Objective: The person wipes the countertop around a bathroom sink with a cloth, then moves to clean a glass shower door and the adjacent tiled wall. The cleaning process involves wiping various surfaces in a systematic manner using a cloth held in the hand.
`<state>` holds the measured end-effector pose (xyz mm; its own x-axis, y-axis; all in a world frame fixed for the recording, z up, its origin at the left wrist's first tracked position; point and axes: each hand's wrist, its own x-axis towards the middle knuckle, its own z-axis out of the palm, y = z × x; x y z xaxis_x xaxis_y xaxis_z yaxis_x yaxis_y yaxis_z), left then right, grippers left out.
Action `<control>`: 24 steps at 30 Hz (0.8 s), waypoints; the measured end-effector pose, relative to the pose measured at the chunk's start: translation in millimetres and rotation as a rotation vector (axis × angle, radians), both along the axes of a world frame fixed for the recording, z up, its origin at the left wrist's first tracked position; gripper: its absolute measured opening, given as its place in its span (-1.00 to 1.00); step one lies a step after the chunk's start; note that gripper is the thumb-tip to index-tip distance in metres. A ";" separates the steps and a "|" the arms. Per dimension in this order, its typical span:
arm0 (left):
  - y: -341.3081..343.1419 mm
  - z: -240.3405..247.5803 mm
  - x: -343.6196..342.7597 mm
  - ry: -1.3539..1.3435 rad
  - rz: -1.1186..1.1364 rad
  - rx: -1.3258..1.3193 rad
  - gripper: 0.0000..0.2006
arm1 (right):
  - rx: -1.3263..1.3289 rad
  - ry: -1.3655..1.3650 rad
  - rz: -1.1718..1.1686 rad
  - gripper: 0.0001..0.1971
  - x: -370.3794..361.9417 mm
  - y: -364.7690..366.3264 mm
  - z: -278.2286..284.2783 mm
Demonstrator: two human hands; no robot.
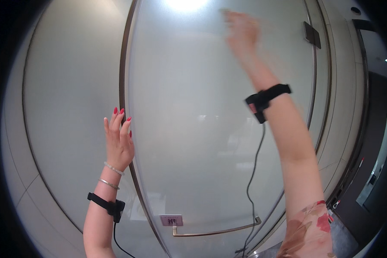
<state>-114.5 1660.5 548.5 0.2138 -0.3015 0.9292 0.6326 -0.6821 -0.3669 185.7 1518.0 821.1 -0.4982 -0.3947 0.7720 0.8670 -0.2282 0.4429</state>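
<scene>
Two bare hands are raised before one frosted glass door [193,167], upright ahead. The right hand [244,34] blurs near its top; I cannot tell its grip. The left hand [119,144], loosely open and empty, is at the metal edge strip [124,56], two bracelets [109,184] below. One curved metal handle [217,234] crosses low.

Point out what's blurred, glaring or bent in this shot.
Head view: the right hand is smeared by blur, while the left hand looks fairly sharp; head view: white glare washes out the top of the frosted glass door; head view: fisheye distortion bows the dark metal strip, and the picture's corners fall to black.
</scene>
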 end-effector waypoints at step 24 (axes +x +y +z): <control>-14.3 2.5 0.4 -0.092 0.104 -0.025 -0.46 | 0.171 0.892 -0.399 -0.68 189.9 -124.7 -46.1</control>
<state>-114.1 1646.3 551.0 0.1566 -0.2582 0.9533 0.7304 -0.6195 -0.2878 375.7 1393.3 774.9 0.1169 -0.4658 0.8771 0.7122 -0.5762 -0.4009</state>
